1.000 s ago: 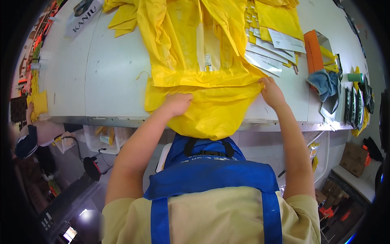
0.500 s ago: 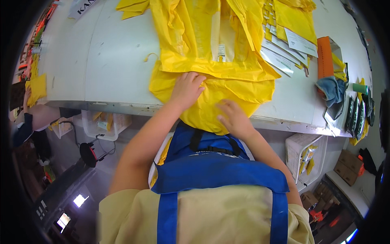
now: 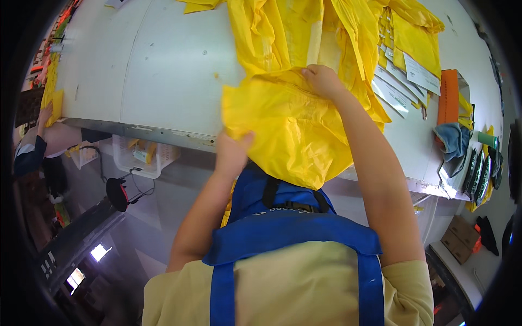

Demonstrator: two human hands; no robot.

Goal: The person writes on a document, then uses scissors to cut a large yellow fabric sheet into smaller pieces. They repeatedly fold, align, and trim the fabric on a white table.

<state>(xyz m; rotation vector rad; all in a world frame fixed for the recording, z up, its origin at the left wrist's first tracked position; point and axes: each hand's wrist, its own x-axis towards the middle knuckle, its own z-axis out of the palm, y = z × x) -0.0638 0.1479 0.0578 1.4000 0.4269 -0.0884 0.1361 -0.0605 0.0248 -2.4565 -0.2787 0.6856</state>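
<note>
The yellow garment (image 3: 293,130) runs lengthwise back across the counter (image 3: 174,70) and over its near edge, where the left grip (image 3: 231,155) meets the cloth, how closed I cannot tell, while the right grip (image 3: 324,81), farther from that edge, pinches a fold.

My right arm (image 3: 383,179) stretches forward and slants inward, its right hand (image 3: 324,82) farther out with the fingers curled in. My left arm (image 3: 200,220) reaches less far; the left hand (image 3: 231,155) sits lower, a little blurred, thumb angled toward my right.
</note>
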